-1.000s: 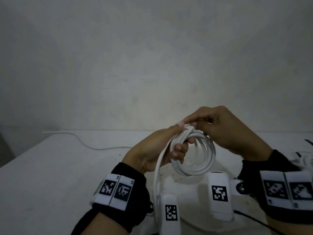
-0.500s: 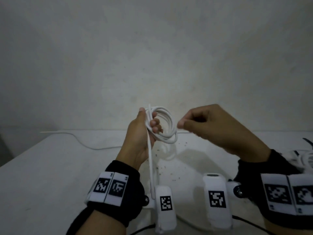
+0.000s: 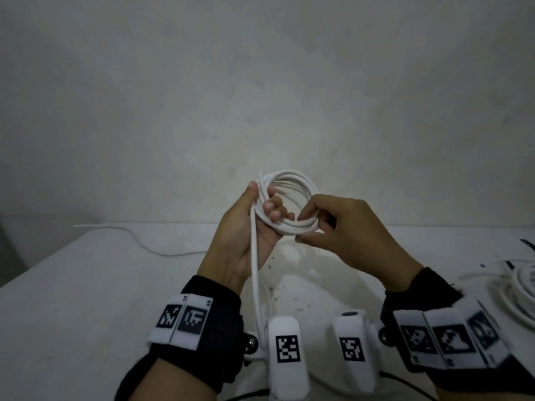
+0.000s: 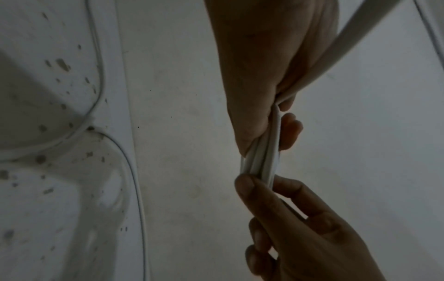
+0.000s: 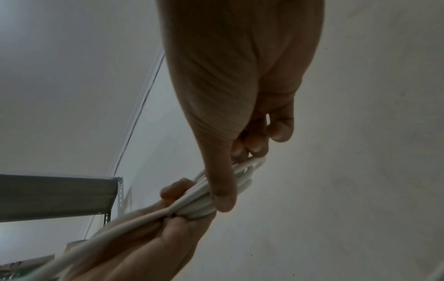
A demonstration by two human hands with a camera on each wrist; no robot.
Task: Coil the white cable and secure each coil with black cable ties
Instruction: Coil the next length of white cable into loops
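Note:
A white cable coil [image 3: 292,180] of several loops is held up above the table. My left hand [image 3: 254,215] grips its left side, thumb behind and fingers curled through the loops [image 4: 264,159]. My right hand [image 3: 307,230] pinches the lower right of the coil [image 5: 206,197] between thumb and forefinger. A loose strand [image 3: 254,273] of the same cable runs from my left palm down toward the table. No black cable tie is in either hand.
The white table [image 3: 86,299] carries another stretch of white cable [image 3: 162,250] at the back left and dark specks in the middle. At the right edge lies a second white coil [image 3: 525,287] with thin black strips [image 3: 527,243] near it. A plain wall stands behind.
The coil has been raised and turned to face me. My right hand, which had let go half a second ago, has come back and pinches its lower right side.

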